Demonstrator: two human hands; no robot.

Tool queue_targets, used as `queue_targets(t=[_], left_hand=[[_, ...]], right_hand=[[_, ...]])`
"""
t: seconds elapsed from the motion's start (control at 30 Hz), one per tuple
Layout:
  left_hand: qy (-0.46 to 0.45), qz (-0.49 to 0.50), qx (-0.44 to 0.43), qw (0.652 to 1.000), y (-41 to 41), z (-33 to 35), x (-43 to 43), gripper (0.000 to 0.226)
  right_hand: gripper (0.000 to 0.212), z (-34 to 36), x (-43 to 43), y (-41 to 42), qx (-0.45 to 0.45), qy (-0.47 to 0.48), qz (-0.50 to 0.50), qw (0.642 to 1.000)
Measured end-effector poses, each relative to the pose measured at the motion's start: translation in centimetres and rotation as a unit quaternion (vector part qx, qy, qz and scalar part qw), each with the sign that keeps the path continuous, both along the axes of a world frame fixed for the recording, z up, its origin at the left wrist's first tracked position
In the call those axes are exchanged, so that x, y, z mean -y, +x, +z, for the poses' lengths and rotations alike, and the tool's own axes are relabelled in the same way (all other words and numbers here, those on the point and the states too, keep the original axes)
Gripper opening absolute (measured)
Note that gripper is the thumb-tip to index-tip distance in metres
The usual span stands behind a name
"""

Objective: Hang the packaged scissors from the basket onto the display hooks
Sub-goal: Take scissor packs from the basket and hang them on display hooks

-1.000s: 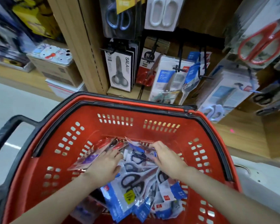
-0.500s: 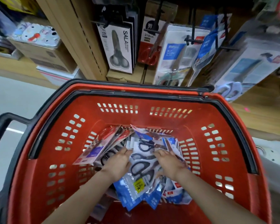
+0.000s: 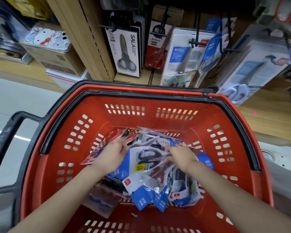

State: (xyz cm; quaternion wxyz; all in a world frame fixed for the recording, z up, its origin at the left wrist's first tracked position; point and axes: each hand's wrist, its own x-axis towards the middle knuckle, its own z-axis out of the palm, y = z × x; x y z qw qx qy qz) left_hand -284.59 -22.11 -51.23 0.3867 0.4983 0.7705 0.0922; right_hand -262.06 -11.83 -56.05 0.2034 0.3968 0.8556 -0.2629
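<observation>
A pale, glossy floor [image 3: 15,98] is being shown at the left, and it is being crossed by a white stripe [image 3: 10,134]. A light wooden upright [image 3: 84,36] with a slotted strip is being seen at the far middle. To its left, cardboard boxes [image 3: 57,59] are being carried by a low wooden shelf [image 3: 8,68]. At the right, a wooden base board [image 3: 267,118] is being marked by a small pink spot [image 3: 254,113].

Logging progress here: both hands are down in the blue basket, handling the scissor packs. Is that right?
Not quite. The basket is red, not blue, as the head view shows. The left hand and right hand are down in it, handling the scissor packs.
</observation>
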Motion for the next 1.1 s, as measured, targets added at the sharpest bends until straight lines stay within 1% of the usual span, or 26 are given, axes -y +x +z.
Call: queue_targets(t=[0.03,0.07,0.13,0.23,0.27,0.3,0.37,0.43,0.5,0.53,0.57,0.6,0.67,0.73,0.8,0.83,0.9,0.97,1.0,1.03,1.1], left_hand=[[0.021,0.011,0.001,1.000,-0.1,1.2,-0.1,0.018],[0.040,0.018,0.003,0.999,-0.4,2.4,-0.1,0.019],[0.065,0.025,0.012,0.997,-1.1,4.4,0.0,0.023],[0.091,0.029,0.005,0.995,-2.4,6.7,0.3,0.023],[0.103,0.030,-0.008,0.994,-2.8,7.3,0.4,0.023],[0.116,0.029,-0.024,0.993,-3.2,7.9,0.6,0.022],[0.142,0.029,-0.051,0.988,-3.9,9.0,1.0,0.023],[0.172,0.041,-0.053,0.983,-4.2,9.3,1.7,0.025],[0.200,0.073,-0.025,0.977,-4.2,9.1,2.8,0.026],[0.213,0.100,-0.002,0.972,-3.9,8.8,3.4,0.026],[0.222,0.130,0.026,0.966,-3.5,8.5,3.9,0.026],[0.223,0.163,0.059,0.959,-3.0,8.1,4.4,0.025],[0.204,0.228,0.135,0.942,-1.4,7.2,5.3,0.019],[0.171,0.276,0.221,0.920,0.8,6.7,6.0,0.023],[0.132,0.283,0.337,0.888,2.9,6.5,6.2,0.031],[0.107,0.283,0.396,0.867,4.0,6.6,6.1,0.033],[0.054,0.288,0.471,0.832,5.6,6.7,5.8,0.034],[0.021,0.300,0.500,0.812,6.6,6.6,5.5,0.034],[0.012,0.312,0.503,0.806,6.7,6.4,5.4,0.037],[0.008,0.324,0.503,0.802,6.7,6.5,5.3,0.040],[0.007,0.323,0.490,0.810,6.3,6.2,5.3,0.048]], right_hand=[[0.008,0.6,-0.2,0.0,-0.018,-0.007,-0.018,1.000],[0.008,1.2,-0.2,-0.1,-0.032,-0.010,-0.030,0.999],[0.013,2.4,-0.3,-0.3,-0.036,0.009,-0.023,0.999],[0.027,3.7,-0.4,-0.1,-0.043,0.094,0.001,0.995],[0.030,4.4,-0.4,0.2,-0.051,0.115,0.006,0.992],[0.029,5.2,-0.4,0.5,-0.060,0.126,0.007,0.990],[0.020,7.2,-0.3,1.0,-0.086,0.128,0.002,0.988],[0.017,8.7,0.3,1.4,-0.114,0.146,-0.003,0.983],[0.019,9.8,1.0,1.7,-0.142,0.132,-0.029,0.981],[0.021,10.1,1.4,1.8,-0.171,0.101,-0.065,0.978],[0.022,10.2,1.9,1.8,-0.215,0.054,-0.120,0.968],[0.020,10.4,2.4,1.7,-0.266,-0.007,-0.186,0.946],[0.015,10.6,3.5,1.5,-0.340,-0.124,-0.299,0.883],[0.019,10.3,4.4,1.3,-0.357,-0.193,-0.363,0.839],[0.015,10.1,5.1,1.0,-0.351,-0.235,-0.416,0.805],[0.012,10.1,5.4,0.8,-0.349,-0.247,-0.438,0.791],[0.007,10.1,5.9,0.5,-0.358,-0.256,-0.471,0.764],[0.005,10.5,6.3,0.3,-0.373,-0.270,-0.498,0.735],[0.005,10.7,6.4,0.3,-0.374,-0.276,-0.506,0.727],[0.006,10.8,6.4,0.3,-0.372,-0.276,-0.509,0.726],[0.006,11.3,6.3,0.7,-0.364,-0.274,-0.508,0.731]])
